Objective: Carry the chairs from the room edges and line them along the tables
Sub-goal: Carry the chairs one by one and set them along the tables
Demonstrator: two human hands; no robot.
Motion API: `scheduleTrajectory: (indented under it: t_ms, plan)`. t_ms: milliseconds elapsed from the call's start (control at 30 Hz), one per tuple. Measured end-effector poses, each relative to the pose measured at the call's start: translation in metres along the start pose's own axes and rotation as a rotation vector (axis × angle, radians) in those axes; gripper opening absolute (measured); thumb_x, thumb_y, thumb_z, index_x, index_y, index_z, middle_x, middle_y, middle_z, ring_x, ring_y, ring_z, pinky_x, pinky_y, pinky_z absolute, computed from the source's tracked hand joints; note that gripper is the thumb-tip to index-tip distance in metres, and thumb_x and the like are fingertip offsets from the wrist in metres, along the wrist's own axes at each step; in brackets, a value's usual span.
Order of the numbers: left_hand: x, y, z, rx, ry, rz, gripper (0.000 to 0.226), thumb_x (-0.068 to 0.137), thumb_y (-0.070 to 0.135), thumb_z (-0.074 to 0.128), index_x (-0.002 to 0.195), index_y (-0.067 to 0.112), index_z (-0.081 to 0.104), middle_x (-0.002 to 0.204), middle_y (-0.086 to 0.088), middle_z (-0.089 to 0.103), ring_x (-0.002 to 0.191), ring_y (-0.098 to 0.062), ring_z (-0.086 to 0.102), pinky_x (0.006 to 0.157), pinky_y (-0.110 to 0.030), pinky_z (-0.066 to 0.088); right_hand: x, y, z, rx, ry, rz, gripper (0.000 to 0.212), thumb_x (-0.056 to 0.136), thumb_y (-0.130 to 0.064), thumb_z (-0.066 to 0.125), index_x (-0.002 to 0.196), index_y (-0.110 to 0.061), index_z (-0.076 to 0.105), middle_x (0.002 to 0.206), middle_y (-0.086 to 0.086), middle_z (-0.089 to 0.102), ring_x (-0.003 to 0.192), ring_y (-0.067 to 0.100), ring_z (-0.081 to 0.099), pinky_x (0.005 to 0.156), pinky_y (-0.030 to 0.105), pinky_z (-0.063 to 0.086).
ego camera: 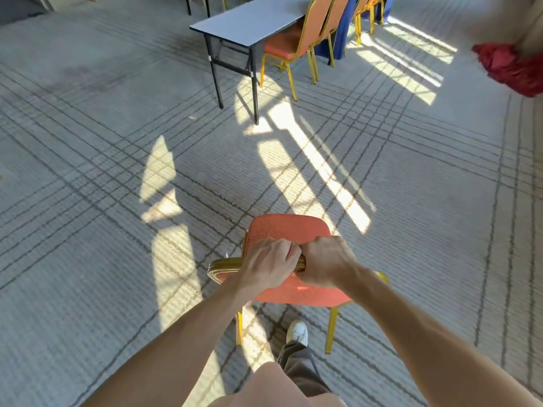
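Mid-carry, by the look of it: chair [289, 229] gripped at the top, fingers [289, 251] of left hand [269, 261] and right hand [326, 261] curled tight round it. Next: on to the desk [249, 24], down beside the row [293, 45] there.

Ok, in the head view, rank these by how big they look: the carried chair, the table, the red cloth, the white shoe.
1. carried chair and table: look alike, table farther, so unranked
2. red cloth
3. white shoe
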State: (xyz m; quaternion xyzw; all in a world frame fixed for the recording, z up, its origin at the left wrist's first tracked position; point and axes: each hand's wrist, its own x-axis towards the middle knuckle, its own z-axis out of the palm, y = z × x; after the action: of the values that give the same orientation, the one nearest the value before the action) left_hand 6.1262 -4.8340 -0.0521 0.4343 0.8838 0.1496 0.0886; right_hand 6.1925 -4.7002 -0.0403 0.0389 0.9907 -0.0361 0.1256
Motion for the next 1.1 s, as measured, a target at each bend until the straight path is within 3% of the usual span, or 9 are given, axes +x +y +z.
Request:
scheduleTrajectory:
  t_ms: [100, 233, 367, 533, 700, 867, 1033, 1100]
  plan:
    - [0.054, -0.008, -0.011, 0.036, 0.048, -0.055, 0.026, 0.1, 0.021, 0.046, 0.079, 0.012, 0.059, 0.066, -0.005, 0.06, 0.058, -0.026, 0.061, 0.052, -0.035, 0.041, 0.039, 0.032, -0.024, 0.058, 0.086, 0.02, 0.015, 0.082, -0.037, 0.048, 0.074, -0.025, 0.051, 0.058, -0.008, 0.053, 0.057, 0.017, 0.055, 0.057, 0.031, 0.05]
    - [0.123, -0.022, -0.028, -0.029, 0.176, -0.133, 0.047, 0.102, 0.036, 0.033, 0.062, 0.018, 0.048, 0.058, 0.001, 0.056, 0.053, -0.019, 0.057, 0.05, -0.027, 0.03, 0.098, 0.064, -0.052, 0.123, 0.161, 0.055, 0.013, 0.085, -0.041, 0.052, 0.082, -0.029, 0.054, 0.062, -0.01, 0.052, 0.061, 0.018, 0.053, 0.052, 0.027, 0.037]
    - [0.177, -0.035, -0.042, -0.094, 0.249, -0.156, 0.053, 0.103, 0.039, 0.037, 0.052, 0.023, 0.038, 0.045, 0.01, 0.042, 0.041, -0.01, 0.046, 0.046, -0.022, 0.024, 0.14, 0.091, -0.059, 0.168, 0.25, 0.039, 0.012, 0.086, -0.043, 0.048, 0.083, -0.032, 0.051, 0.064, -0.009, 0.059, 0.059, 0.018, 0.059, 0.055, 0.03, 0.052]
    - [0.231, -0.053, -0.049, -0.085, 0.299, -0.163, 0.057, 0.096, 0.045, 0.028, 0.057, 0.013, 0.055, 0.047, 0.002, 0.05, 0.043, -0.017, 0.052, 0.048, -0.027, 0.035, 0.184, 0.118, -0.085, 0.199, 0.27, 0.017, 0.012, 0.085, -0.039, 0.052, 0.078, -0.031, 0.049, 0.063, -0.011, 0.055, 0.06, 0.016, 0.055, 0.058, 0.029, 0.05]
    - [0.279, -0.068, -0.055, -0.029, 0.349, -0.19, 0.061, 0.096, 0.045, 0.028, 0.052, 0.012, 0.054, 0.044, 0.002, 0.05, 0.04, -0.017, 0.05, 0.047, -0.031, 0.043, 0.223, 0.141, -0.101, 0.204, 0.273, 0.034, 0.013, 0.084, -0.038, 0.053, 0.075, -0.028, 0.053, 0.06, -0.011, 0.055, 0.058, 0.016, 0.056, 0.055, 0.027, 0.048]
    - [0.343, -0.086, -0.063, 0.021, 0.401, -0.208, 0.063, 0.095, 0.047, 0.024, 0.052, 0.012, 0.054, 0.045, 0.001, 0.05, 0.041, -0.019, 0.049, 0.048, -0.029, 0.034, 0.28, 0.173, -0.122, 0.242, 0.27, 0.066, 0.015, 0.081, -0.042, 0.056, 0.076, -0.028, 0.056, 0.061, -0.012, 0.054, 0.064, 0.016, 0.057, 0.059, 0.028, 0.047]
    - [0.416, -0.111, -0.069, 0.069, 0.426, -0.222, 0.056, 0.099, 0.035, 0.042, 0.05, 0.009, 0.054, 0.046, -0.001, 0.05, 0.043, -0.019, 0.043, 0.045, -0.027, 0.019, 0.345, 0.21, -0.139, 0.26, 0.257, 0.05, 0.024, 0.08, -0.053, 0.058, 0.076, -0.032, 0.048, 0.063, -0.012, 0.049, 0.072, 0.017, 0.057, 0.065, 0.03, 0.045]
    - [0.449, -0.124, -0.071, 0.073, 0.42, -0.239, 0.055, 0.098, 0.034, 0.04, 0.049, 0.01, 0.051, 0.045, -0.001, 0.049, 0.042, -0.018, 0.042, 0.044, -0.026, 0.017, 0.375, 0.226, -0.146, 0.242, 0.236, 0.062, 0.027, 0.08, -0.055, 0.058, 0.078, -0.029, 0.053, 0.067, -0.009, 0.053, 0.073, 0.019, 0.058, 0.063, 0.029, 0.041]
